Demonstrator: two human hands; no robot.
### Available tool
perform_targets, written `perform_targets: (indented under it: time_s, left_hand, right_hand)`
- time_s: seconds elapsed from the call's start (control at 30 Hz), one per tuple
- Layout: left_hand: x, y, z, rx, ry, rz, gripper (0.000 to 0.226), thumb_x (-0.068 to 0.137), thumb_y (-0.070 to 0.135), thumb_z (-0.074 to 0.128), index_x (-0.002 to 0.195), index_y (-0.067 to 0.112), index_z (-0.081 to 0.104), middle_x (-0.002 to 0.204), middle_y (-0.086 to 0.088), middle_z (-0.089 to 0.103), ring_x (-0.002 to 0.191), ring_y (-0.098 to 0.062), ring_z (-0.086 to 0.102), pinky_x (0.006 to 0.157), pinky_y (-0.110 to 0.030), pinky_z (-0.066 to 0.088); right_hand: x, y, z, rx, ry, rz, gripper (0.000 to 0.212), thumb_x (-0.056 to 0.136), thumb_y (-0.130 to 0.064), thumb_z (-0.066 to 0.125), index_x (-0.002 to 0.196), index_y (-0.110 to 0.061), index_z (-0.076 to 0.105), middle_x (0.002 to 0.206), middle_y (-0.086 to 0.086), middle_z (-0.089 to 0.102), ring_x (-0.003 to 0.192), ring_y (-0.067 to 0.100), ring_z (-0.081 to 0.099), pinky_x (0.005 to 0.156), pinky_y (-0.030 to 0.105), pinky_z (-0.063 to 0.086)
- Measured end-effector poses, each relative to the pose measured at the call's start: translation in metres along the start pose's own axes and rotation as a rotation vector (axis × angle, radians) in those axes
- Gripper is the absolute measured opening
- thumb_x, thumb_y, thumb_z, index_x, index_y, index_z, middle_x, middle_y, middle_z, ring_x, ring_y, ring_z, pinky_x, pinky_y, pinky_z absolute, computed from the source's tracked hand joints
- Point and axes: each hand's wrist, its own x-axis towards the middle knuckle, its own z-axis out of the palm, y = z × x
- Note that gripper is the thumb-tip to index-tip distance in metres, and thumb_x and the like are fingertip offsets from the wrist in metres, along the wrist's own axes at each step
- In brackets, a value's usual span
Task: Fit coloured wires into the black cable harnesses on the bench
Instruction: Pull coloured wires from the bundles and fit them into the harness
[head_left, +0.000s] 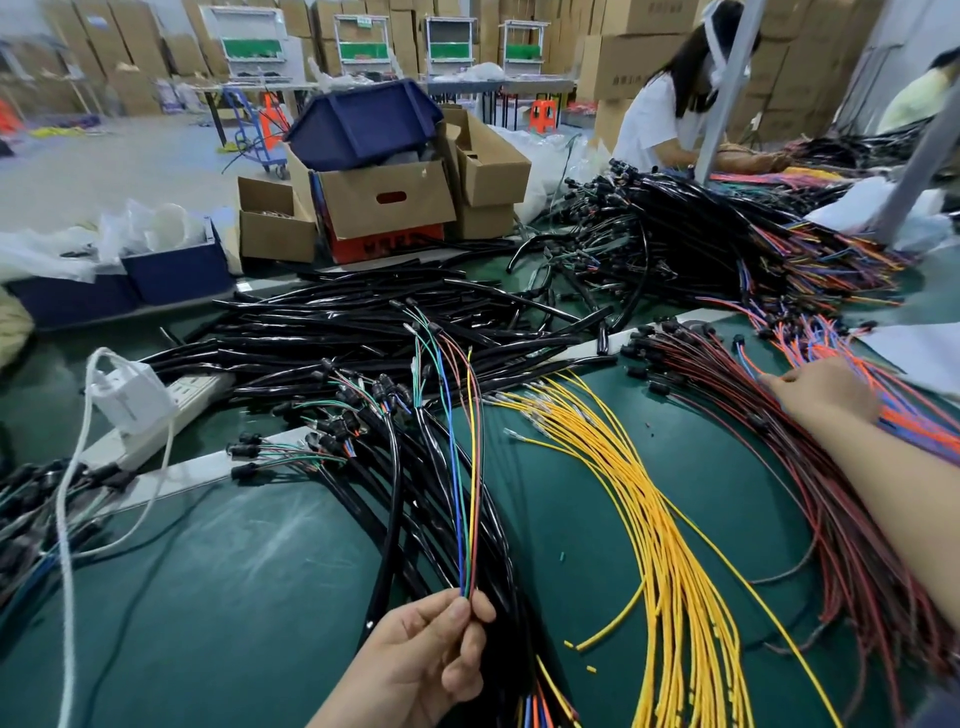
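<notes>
My left hand (434, 649) pinches a thin bunch of coloured wires (457, 467) in blue, green, yellow and red, which stands up from its fingers and fans out at the top. Under it lies a bundle of black cable harnesses (405, 499) with connector plugs at their far ends. My right hand (823, 395) reaches to the right onto a sheaf of orange and blue wires (919, 421); whether its fingers hold any wire is hidden. Between the hands lie a yellow wire bundle (670, 545) and a dark red wire bundle (831, 519).
The green bench (234, 597) carries a pile of black sleeving (395, 322), a white power strip (171, 405) with an adapter and white cord, and finished harnesses (727, 239) at the far right. Cardboard boxes (384, 197) and blue bins stand behind. Another person (670, 109) works opposite.
</notes>
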Motion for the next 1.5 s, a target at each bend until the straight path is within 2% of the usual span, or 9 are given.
perform_targets:
  time_s: [0.27, 0.43, 0.57, 0.9, 1.03, 1.2, 1.33, 1.4, 1.5]
  left_hand:
    - [0.002, 0.0, -0.004, 0.019, -0.034, -0.011, 0.05, 0.045, 0.019, 0.096, 0.08, -0.006, 0.07, 0.052, -0.014, 0.048, 0.037, -0.013, 0.041, 0.041, -0.024, 0.04]
    - [0.001, 0.0, -0.004, 0.003, -0.027, -0.009, 0.053, 0.042, 0.017, 0.096, 0.079, -0.009, 0.068, 0.051, -0.015, 0.046, 0.036, -0.014, 0.04, 0.039, -0.024, 0.039]
    - [0.002, 0.0, -0.005, -0.015, -0.03, -0.017, 0.057, 0.039, 0.013, 0.097, 0.08, -0.012, 0.067, 0.051, -0.016, 0.045, 0.034, -0.015, 0.039, 0.036, -0.024, 0.038]
    - [0.004, 0.001, -0.006, 0.039, -0.126, -0.006, 0.043, 0.054, 0.018, 0.092, 0.082, -0.004, 0.069, 0.054, -0.016, 0.052, 0.038, -0.015, 0.046, 0.041, -0.022, 0.042]
    - [0.005, 0.0, -0.006, -0.002, -0.076, -0.011, 0.049, 0.045, 0.014, 0.095, 0.079, -0.008, 0.068, 0.054, -0.021, 0.051, 0.035, -0.018, 0.044, 0.038, -0.024, 0.041]
    - [0.004, 0.0, -0.003, 0.043, -0.056, -0.004, 0.045, 0.049, 0.019, 0.094, 0.079, -0.004, 0.07, 0.056, -0.018, 0.052, 0.037, -0.015, 0.044, 0.041, -0.024, 0.042]
    - [0.005, 0.0, -0.006, 0.069, -0.074, 0.011, 0.041, 0.056, 0.021, 0.092, 0.082, -0.003, 0.07, 0.057, -0.016, 0.053, 0.039, -0.014, 0.045, 0.043, -0.024, 0.042]
    - [0.005, 0.0, -0.006, 0.075, -0.082, 0.019, 0.04, 0.058, 0.022, 0.091, 0.082, -0.002, 0.071, 0.057, -0.015, 0.054, 0.039, -0.013, 0.046, 0.044, -0.024, 0.043]
    - [0.004, 0.0, -0.006, 0.09, -0.082, 0.022, 0.041, 0.055, 0.024, 0.092, 0.08, 0.0, 0.072, 0.057, -0.014, 0.056, 0.039, -0.013, 0.047, 0.044, -0.023, 0.043]
  right_hand:
    - [-0.004, 0.003, 0.012, 0.157, 0.096, -0.134, 0.037, 0.086, -0.044, 0.062, 0.097, -0.012, 0.076, 0.118, 0.014, 0.058, 0.114, 0.038, 0.048, 0.096, 0.044, 0.041]
    - [-0.003, 0.003, 0.011, 0.187, 0.047, -0.109, 0.032, 0.081, -0.049, 0.068, 0.091, -0.02, 0.077, 0.144, -0.001, 0.043, 0.13, 0.029, 0.03, 0.101, 0.05, 0.026]
    - [-0.004, 0.003, 0.012, 0.203, 0.055, -0.09, 0.022, 0.08, -0.039, 0.073, 0.091, -0.021, 0.077, 0.146, -0.004, 0.042, 0.133, 0.024, 0.025, 0.104, 0.049, 0.021]
    - [-0.007, -0.025, -0.011, 0.294, 0.413, -0.123, 0.025, 0.097, -0.009, 0.04, 0.108, 0.005, 0.057, 0.118, 0.027, 0.054, 0.114, 0.039, 0.045, 0.094, 0.047, 0.032]
    - [-0.003, -0.044, -0.051, 0.464, 0.553, -0.13, 0.028, 0.099, -0.03, 0.035, 0.107, -0.006, 0.046, 0.105, 0.024, 0.059, 0.092, 0.044, 0.055, 0.068, 0.045, 0.036]
    - [0.007, -0.067, -0.102, 0.464, 0.662, -0.055, 0.051, 0.083, -0.061, 0.039, 0.094, -0.014, 0.056, 0.097, 0.018, 0.064, 0.091, 0.039, 0.058, 0.071, 0.045, 0.041]
    - [0.0, -0.092, -0.129, 0.701, 0.771, -0.052, 0.053, 0.093, -0.061, 0.02, 0.071, -0.023, 0.049, 0.084, 0.018, 0.061, 0.092, 0.034, 0.056, 0.08, 0.044, 0.036]
    - [-0.018, -0.108, -0.143, 0.949, 0.816, -0.131, 0.04, 0.099, -0.046, 0.026, 0.063, -0.029, 0.03, 0.061, -0.008, 0.051, 0.073, 0.023, 0.057, 0.077, 0.042, 0.039]
    - [-0.052, -0.134, -0.156, 1.621, 0.527, -0.227, 0.047, 0.103, -0.029, 0.032, 0.057, -0.025, 0.036, 0.041, -0.013, 0.047, 0.042, 0.006, 0.046, 0.053, 0.032, 0.042]
